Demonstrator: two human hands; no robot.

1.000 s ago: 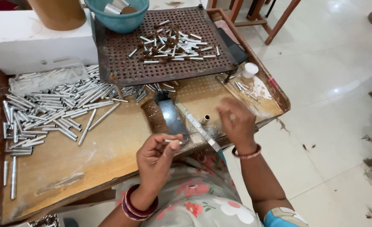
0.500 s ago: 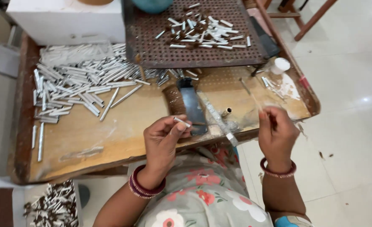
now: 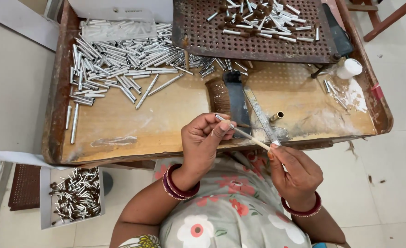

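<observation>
Fingers (image 3: pixel 221 131) of the left hand (image 3: pixel 205 140) curl narrowly around a short silver metal tube (image 3: pixel 223 121), pinching it above the near edge of a worn wooden tray (image 3: pixel 166 115), while the right hand (image 3: pixel 295 170) pinches the far end of a thin pale stick (image 3: pixel 251 138) whose other end meets that tube — the two hands held close together over the person's floral-print lap. Starting at the far left, a small white box (image 3: pixel 44 202) on the floor below the tray holds a heap of short tubes with dark ends. Above it, on the tray's left half, a large loose pile of silver tubes (image 3: pixel 115 64) spreads across the wood, with a few strays lying apart near the left rim. Toward the middle, a brush with brown bristles and a dark handle (image 3: pixel 228 94) lies just beyond the left hand, and beside it a flat metal ruler (image 3: pixel 260 112) runs diagonally toward the right hand. A short brass-coloured tube (image 3: pixel 277 116) rests just right of the ruler. At the top, a rusty perforated metal plate (image 3: pixel 258 41) carries another scatter of tubes. Farther right, a small white bottle (image 3: pixel 350 68) lies near the tray's corner, next to a patch of white powder and a few more tubes.
</observation>
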